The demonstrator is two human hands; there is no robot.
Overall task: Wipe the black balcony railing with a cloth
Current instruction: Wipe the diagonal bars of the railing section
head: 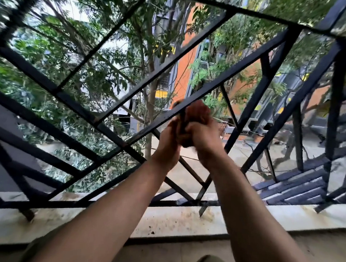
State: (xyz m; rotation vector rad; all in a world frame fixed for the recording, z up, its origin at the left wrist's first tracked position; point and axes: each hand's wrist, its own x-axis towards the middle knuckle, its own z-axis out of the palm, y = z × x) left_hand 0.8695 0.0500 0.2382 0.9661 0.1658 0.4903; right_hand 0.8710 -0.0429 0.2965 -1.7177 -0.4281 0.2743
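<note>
Railing bar (212,86) slants from lower left up to the right, wrapped mid-length in the cloth (198,112), which left hand (168,142) and right hand (202,139), pressed together, both clamp round it.

Open gaps between railing bars (193,95)

Well below the fingers (199,125), toward the body: a pale, stained stone ledge (121,219) running left to right. Scattered on it, dark crumbs of dirt (152,233) and brownish smudges (184,215). Planted on it straight below the fingers, the slanted pointed foot (202,211) of the black metal railing (212,86).
</note>
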